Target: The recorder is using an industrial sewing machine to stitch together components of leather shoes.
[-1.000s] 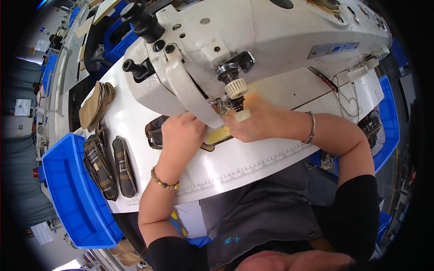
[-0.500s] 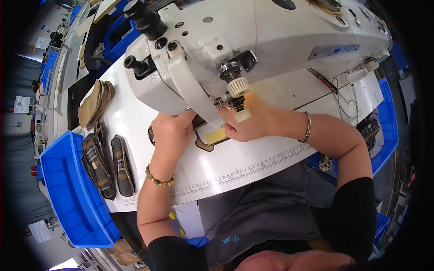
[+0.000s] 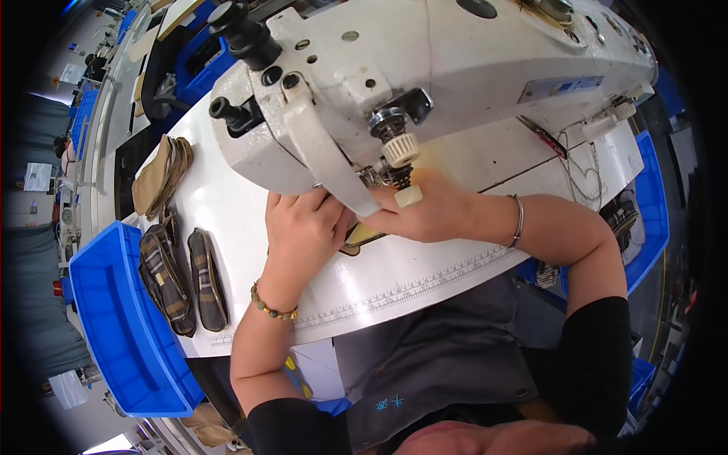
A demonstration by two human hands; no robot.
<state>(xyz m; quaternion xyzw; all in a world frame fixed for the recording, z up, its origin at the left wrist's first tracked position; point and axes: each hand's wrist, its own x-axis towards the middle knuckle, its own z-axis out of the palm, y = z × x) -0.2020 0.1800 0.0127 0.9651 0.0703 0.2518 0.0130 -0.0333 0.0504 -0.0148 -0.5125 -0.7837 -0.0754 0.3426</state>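
A white industrial sewing machine [image 3: 341, 106] reaches over the white tabletop. Below its needle area lies a small dark-edged fabric piece [image 3: 350, 249] with a tan curved end, and a yellow patch [image 3: 367, 232] shows beside it. My left hand [image 3: 303, 231], with a beaded bracelet on its wrist, is curled over the left part of the piece, fingers bent and gripping it. From the right, my right hand [image 3: 432, 211] pinches the piece close to the presser area. The machine's curved white guard [image 3: 326, 152] and its knobs hide the right fingertips and the needle.
Two plaid fabric pouches [image 3: 206, 280] and a stack of tan fabric pieces [image 3: 161, 176] lie at the left. A blue bin [image 3: 125, 318] stands off the left edge, another blue bin [image 3: 648, 212] at the right. A ruler strip [image 3: 409, 292] follows the front edge; red-handled snips [image 3: 547, 138] lie behind.
My left hand has shifted right, closer to my right hand, and covers more of the fabric piece. Less of the yellow patch shows. My right hand has moved only slightly.
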